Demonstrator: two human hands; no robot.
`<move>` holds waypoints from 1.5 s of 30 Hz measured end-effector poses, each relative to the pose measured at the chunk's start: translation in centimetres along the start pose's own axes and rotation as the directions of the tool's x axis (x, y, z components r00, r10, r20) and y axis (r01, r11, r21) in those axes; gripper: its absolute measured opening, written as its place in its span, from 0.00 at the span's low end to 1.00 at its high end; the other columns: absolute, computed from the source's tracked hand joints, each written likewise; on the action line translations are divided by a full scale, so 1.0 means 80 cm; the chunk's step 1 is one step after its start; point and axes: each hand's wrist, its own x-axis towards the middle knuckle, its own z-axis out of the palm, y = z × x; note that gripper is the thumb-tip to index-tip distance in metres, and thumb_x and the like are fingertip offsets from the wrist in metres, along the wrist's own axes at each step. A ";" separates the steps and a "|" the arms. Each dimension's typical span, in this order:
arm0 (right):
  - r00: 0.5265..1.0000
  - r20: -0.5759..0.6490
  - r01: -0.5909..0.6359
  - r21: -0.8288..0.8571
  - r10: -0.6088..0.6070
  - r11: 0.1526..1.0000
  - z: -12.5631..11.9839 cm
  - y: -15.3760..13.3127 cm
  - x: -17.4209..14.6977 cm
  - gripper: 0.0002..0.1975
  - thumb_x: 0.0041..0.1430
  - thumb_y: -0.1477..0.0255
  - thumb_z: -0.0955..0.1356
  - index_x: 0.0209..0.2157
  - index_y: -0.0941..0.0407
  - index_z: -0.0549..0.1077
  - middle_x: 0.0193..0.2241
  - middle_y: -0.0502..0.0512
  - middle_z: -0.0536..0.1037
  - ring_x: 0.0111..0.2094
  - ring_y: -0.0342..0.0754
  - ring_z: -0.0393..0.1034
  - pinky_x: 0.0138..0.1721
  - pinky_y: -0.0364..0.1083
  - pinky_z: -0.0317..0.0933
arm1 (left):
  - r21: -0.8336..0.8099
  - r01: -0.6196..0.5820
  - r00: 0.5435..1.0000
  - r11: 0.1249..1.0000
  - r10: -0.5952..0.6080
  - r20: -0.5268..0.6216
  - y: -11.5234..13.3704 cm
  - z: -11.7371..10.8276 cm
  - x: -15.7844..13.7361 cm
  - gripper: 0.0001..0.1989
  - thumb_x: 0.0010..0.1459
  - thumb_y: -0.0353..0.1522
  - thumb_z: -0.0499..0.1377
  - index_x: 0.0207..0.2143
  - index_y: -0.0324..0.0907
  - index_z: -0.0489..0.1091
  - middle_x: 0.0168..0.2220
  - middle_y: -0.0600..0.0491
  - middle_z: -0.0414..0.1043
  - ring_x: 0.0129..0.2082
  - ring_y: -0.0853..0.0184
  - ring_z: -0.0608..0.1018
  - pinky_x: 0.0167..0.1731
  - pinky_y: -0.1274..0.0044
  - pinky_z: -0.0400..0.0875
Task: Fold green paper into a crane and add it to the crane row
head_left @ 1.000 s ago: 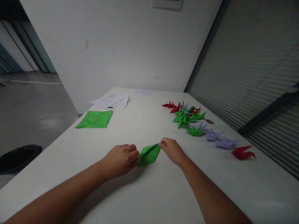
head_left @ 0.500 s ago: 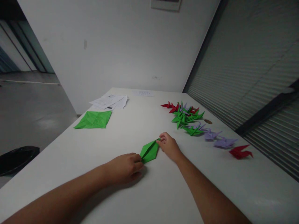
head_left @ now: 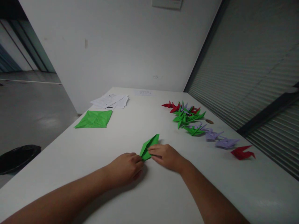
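Observation:
A piece of folded green origami paper [head_left: 149,143], a long diamond with a slit down its middle, lies on the white table in front of me. My left hand [head_left: 129,168] is closed on its near left tip. The fingers of my right hand [head_left: 164,156] are bent together on the paper's right side, near its middle, and cover part of it. The far upper tip of the paper is free of both hands.
On the right stand several folded paper cranes: green [head_left: 193,130], purple [head_left: 226,143] and red [head_left: 243,152]. A creased green sheet [head_left: 93,119] and white printed papers [head_left: 111,101] lie at the left. A black-lined bin [head_left: 20,158] stands beyond the left edge.
My right hand has moved from the paper's far tip down to its right side. The right flap now looks narrower and raised. My left hand keeps its hold.

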 end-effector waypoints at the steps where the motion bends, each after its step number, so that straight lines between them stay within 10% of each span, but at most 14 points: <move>1: 1.000 0.022 -0.004 -0.002 0.004 1.000 0.002 -0.002 0.000 0.16 0.66 0.75 0.68 0.52 0.51 0.79 0.54 0.56 0.81 0.54 0.51 0.76 0.58 0.50 0.66 | 0.001 -0.005 1.000 1.000 0.005 -0.002 -0.001 -0.001 0.000 0.07 0.67 0.30 0.56 0.36 0.40 0.72 0.35 0.47 0.75 0.34 0.61 0.77 0.36 0.71 0.72; 19: 0.994 0.107 -0.008 -0.095 0.018 0.995 0.011 0.002 0.003 0.20 0.64 0.78 0.67 0.55 0.51 0.79 0.59 0.56 0.77 0.57 0.53 0.74 0.59 0.53 0.66 | -0.075 0.039 0.999 0.996 -0.041 -0.025 -0.015 -0.011 -0.004 0.06 0.65 0.29 0.56 0.34 0.42 0.71 0.31 0.51 0.76 0.29 0.66 0.79 0.31 0.76 0.72; 25: 0.992 0.108 0.082 -0.092 -0.072 0.992 0.007 -0.004 0.010 0.25 0.60 0.86 0.66 0.54 0.54 0.79 0.56 0.55 0.80 0.53 0.53 0.69 0.58 0.54 0.63 | -0.131 0.087 0.985 0.988 -0.104 -0.134 -0.059 0.003 0.005 0.19 0.60 0.22 0.55 0.52 0.40 0.72 0.55 0.44 0.75 0.50 0.59 0.78 0.53 0.67 0.72; 45: 0.986 0.152 0.080 -0.043 -0.072 0.996 0.004 -0.005 0.011 0.25 0.59 0.84 0.66 0.56 0.55 0.77 0.57 0.54 0.78 0.49 0.55 0.63 0.56 0.55 0.62 | 0.129 0.010 0.999 0.992 -0.016 0.043 -0.063 0.014 -0.011 0.28 0.68 0.37 0.57 0.67 0.43 0.61 0.69 0.43 0.61 0.59 0.52 0.71 0.50 0.64 0.72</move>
